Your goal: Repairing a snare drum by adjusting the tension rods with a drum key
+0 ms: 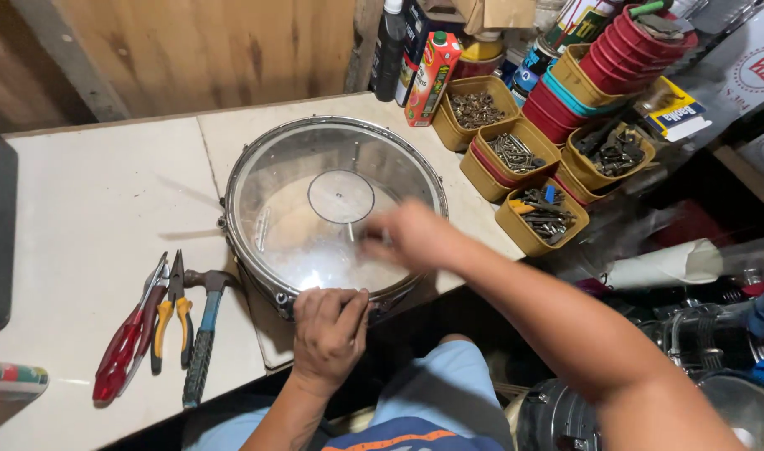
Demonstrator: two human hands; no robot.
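Bare arms, light blue shorts

Both hands are bare, with no gloves, rings or watch to be seen. The left hand and right hand lead into forearms bare to the frame's edge, no sleeves showing. The person wears light blue shorts and a dark blue top with an orange stripe across it

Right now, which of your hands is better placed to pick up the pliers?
Left, probably. The left hand grips the near rim of the drum, on the same side as the pliers lying beside the hammer. The right hand is blurred over the drumhead, farther off.
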